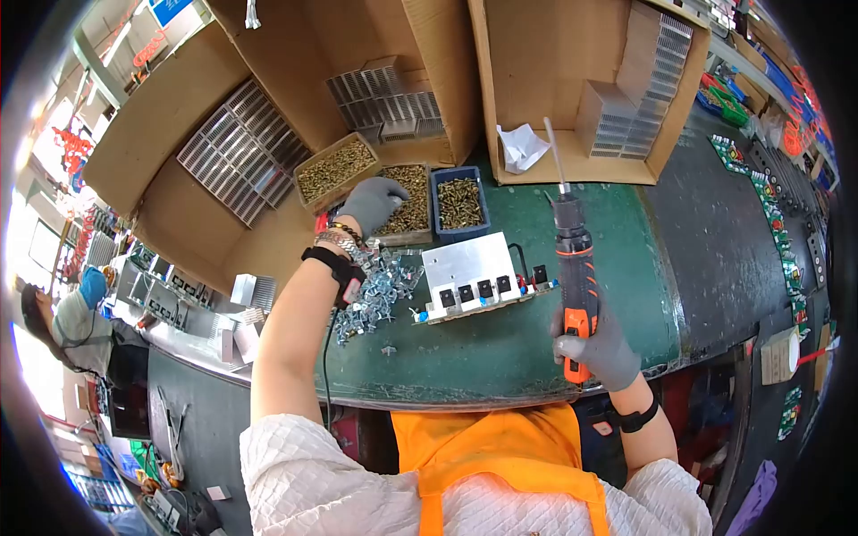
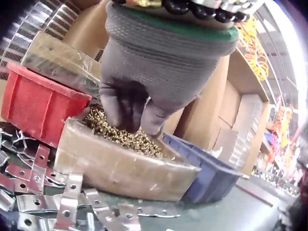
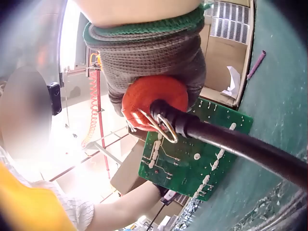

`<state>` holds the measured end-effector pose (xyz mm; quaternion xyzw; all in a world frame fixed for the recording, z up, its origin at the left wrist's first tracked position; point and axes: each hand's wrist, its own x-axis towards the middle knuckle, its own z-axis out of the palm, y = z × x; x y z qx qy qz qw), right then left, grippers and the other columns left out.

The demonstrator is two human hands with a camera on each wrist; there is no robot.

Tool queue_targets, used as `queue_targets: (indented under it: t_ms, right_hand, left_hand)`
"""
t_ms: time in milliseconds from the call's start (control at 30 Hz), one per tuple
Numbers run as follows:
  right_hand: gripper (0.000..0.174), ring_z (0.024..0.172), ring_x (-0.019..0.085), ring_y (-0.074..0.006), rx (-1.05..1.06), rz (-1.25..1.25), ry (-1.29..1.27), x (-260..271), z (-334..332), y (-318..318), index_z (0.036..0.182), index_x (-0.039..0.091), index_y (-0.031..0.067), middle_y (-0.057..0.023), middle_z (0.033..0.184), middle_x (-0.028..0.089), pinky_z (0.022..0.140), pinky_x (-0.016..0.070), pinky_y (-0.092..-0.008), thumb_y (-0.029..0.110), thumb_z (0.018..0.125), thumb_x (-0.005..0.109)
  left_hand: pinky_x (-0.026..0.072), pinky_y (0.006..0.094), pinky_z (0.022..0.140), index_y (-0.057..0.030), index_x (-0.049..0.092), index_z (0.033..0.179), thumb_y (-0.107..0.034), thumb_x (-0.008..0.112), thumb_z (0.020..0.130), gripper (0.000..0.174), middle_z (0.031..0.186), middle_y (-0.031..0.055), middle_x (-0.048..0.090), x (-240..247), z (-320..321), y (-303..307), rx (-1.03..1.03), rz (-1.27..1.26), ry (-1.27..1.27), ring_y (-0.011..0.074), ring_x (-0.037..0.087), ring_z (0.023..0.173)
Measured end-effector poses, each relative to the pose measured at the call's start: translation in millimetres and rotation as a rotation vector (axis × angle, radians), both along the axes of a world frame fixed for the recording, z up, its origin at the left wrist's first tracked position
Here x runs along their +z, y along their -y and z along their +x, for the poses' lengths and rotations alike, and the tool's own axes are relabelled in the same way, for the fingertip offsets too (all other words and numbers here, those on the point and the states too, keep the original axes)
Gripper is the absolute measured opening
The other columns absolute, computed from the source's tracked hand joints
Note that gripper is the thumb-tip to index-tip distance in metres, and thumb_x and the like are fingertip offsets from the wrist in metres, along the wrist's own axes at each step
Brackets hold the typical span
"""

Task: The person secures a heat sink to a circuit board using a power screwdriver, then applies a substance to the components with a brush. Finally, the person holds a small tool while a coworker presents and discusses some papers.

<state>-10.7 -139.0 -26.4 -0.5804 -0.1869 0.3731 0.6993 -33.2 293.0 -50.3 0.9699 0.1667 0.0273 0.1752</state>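
Note:
My gloved left hand point(image 1: 374, 207) reaches down into a cardboard tray point(image 2: 120, 168) of small brass-coloured screws point(image 2: 126, 139). In the left wrist view its fingers point downward and the fingertips sit right at the screws, with a gap between thumb and fingers. My gloved right hand point(image 1: 601, 348) grips a black and orange electric screwdriver point(image 1: 575, 259), its long bit pointing up and away. From its orange end cap point(image 3: 166, 91) runs a black cable point(image 3: 231, 144). Between the hands stands a circuit board point(image 1: 478, 311) with an upright metal heat sink point(image 1: 466, 265) and several black components.
Bent metal clips point(image 1: 380, 286) lie heaped left of the board. Beside the tray stand a blue bin point(image 1: 461, 234) of screws, another screw tray point(image 1: 308, 201) and a red bin point(image 2: 41, 103). Large cardboard boxes point(image 1: 585, 170) with finned heat sinks line the back. Another person point(image 1: 85, 317) is at far left.

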Motion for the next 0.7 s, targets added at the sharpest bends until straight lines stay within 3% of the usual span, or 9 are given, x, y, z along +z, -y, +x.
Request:
queue_targets:
  t_ms: [100, 167, 200, 233, 333, 400, 500, 600, 700]
  right_hand:
    - [0.087, 0.079, 0.063, -0.0141, 0.029, -0.056, 0.041, 3.1, 6.6, 4.5, 0.143, 0.037, 0.0035, -0.0060, 0.093, 0.062, 0.069, 0.0552, -0.0317, 0.007, 0.069, 0.082]
    - [0.093, 0.085, 0.063, -0.0149, 0.066, -0.181, 0.152, 5.4, 11.8, 8.5, 0.145, 0.036, -0.0009, -0.0074, 0.100, 0.063, 0.076, 0.0547, -0.0321, 0.014, 0.068, 0.086]
    - [0.093, 0.085, 0.063, -0.0149, 0.054, -0.176, 0.152, 8.5, 13.5, 9.0, 0.145, 0.036, -0.0009, -0.0074, 0.100, 0.063, 0.076, 0.0547, -0.0321, 0.014, 0.068, 0.086]
    - [0.092, 0.088, 0.063, -0.0150, 0.075, -0.224, 0.270, 13.2, 15.1, 9.3, 0.144, 0.038, -0.0024, -0.0079, 0.102, 0.063, 0.079, 0.0538, -0.0317, 0.015, 0.068, 0.086]
    - [0.089, 0.091, 0.062, -0.0151, 0.150, -0.320, 0.476, 31.5, 22.2, 8.0, 0.142, 0.041, -0.0039, -0.0084, 0.105, 0.063, 0.083, 0.0522, -0.0308, 0.018, 0.069, 0.086]
    - [0.087, 0.092, 0.061, -0.0151, 0.207, -0.366, 0.570, 42.1, 20.7, 7.3, 0.141, 0.043, -0.0039, -0.0083, 0.106, 0.063, 0.084, 0.0515, -0.0305, 0.019, 0.069, 0.086]
    - [0.088, 0.092, 0.061, -0.0144, 0.193, -0.368, 0.464, 49.7, 17.5, 6.8, 0.141, 0.042, -0.0039, -0.0083, 0.105, 0.064, 0.083, 0.0514, -0.0303, 0.019, 0.069, 0.086]
    - [0.088, 0.091, 0.061, -0.0144, 0.220, -0.340, 0.394, 46.7, 19.4, 8.0, 0.142, 0.041, -0.0035, -0.0084, 0.104, 0.064, 0.083, 0.0514, -0.0303, 0.020, 0.069, 0.086]
    - [0.096, 0.091, 0.060, -0.0144, 0.217, -0.359, 0.409, 43.3, 19.8, 8.7, 0.144, 0.040, -0.0008, -0.0079, 0.108, 0.062, 0.082, 0.0514, -0.0305, 0.022, 0.064, 0.089]
  left_hand:
    - [0.0533, 0.0331, 0.079, -0.0049, 0.073, 0.101, -0.016, 0.070, 0.089, 0.016, 0.094, 0.0096, 0.073, 25.9, -5.5, 13.2, 0.055, -0.159, 0.092, 0.0206, 0.068, 0.084]
    - [0.0528, 0.0283, 0.074, -0.0033, 0.070, 0.102, -0.014, 0.069, 0.091, 0.016, 0.086, 0.0063, 0.071, 50.1, -5.2, 30.1, 0.259, -0.737, 0.196, 0.0146, 0.064, 0.077]
    - [0.0508, 0.0243, 0.070, -0.0016, 0.066, 0.107, -0.013, 0.067, 0.093, 0.018, 0.085, 0.0046, 0.068, 57.0, -6.1, 32.8, 0.133, -0.901, 0.274, 0.0113, 0.061, 0.076]
    - [0.0508, 0.0243, 0.070, -0.0016, 0.066, 0.107, -0.013, 0.067, 0.093, 0.018, 0.085, 0.0046, 0.068, 60.5, -4.4, 37.9, 0.122, -0.898, 0.268, 0.0113, 0.061, 0.076]
    - [0.0487, 0.0231, 0.068, -0.0011, 0.063, 0.112, -0.017, 0.066, 0.095, 0.023, 0.091, 0.0062, 0.065, 72.1, 3.2, 60.6, -0.137, -1.316, 0.501, 0.0125, 0.060, 0.077]
    - [0.0479, 0.0235, 0.066, -0.0018, 0.063, 0.111, -0.019, 0.067, 0.094, 0.024, 0.088, 0.0055, 0.065, 81.2, 6.2, 73.4, -0.211, -1.389, 0.453, 0.0123, 0.059, 0.074]
    - [0.0445, 0.0236, 0.059, -0.0039, 0.064, 0.108, -0.026, 0.070, 0.092, 0.028, 0.081, 0.0029, 0.064, 83.5, 15.2, 83.3, -0.308, -1.507, 0.367, 0.0114, 0.055, 0.066]
    - [0.0418, 0.0222, 0.053, -0.0053, 0.065, 0.106, -0.029, 0.069, 0.093, 0.027, 0.078, 0.0017, 0.064, 87.3, 17.9, 98.8, -0.168, -1.445, 0.437, 0.0108, 0.054, 0.061]
    - [0.0447, 0.0198, 0.054, -0.0043, 0.066, 0.106, -0.026, 0.065, 0.097, 0.023, 0.080, 0.0002, 0.066, 90.9, 16.3, 104.3, -0.130, -1.407, 0.420, 0.0073, 0.058, 0.066]
